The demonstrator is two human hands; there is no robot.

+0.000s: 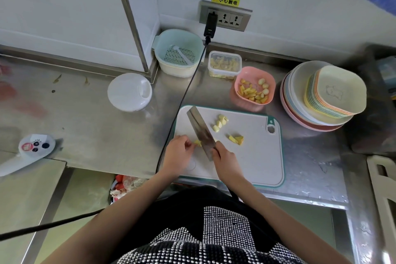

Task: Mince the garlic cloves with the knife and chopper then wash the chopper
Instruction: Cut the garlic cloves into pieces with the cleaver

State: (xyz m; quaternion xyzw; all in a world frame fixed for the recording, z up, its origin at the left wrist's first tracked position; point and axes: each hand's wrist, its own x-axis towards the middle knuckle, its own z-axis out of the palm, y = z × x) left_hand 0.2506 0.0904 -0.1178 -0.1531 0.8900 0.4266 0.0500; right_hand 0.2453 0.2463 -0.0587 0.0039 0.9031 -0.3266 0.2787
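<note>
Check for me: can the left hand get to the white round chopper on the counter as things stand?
Probably yes. The chopper sits on open counter up and left of the left hand, with nothing between them but the black cable. The hand would first have to let go of the yellow piece it pinches beside the knife.

Bright even light, soft glare on the steel counter point(120, 135), wide-angle bending at edges, blurred corners

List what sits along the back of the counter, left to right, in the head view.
White round chopper → mint strainer basket → clear container of pieces → pink bowl → stack of plates and bowls.
</note>
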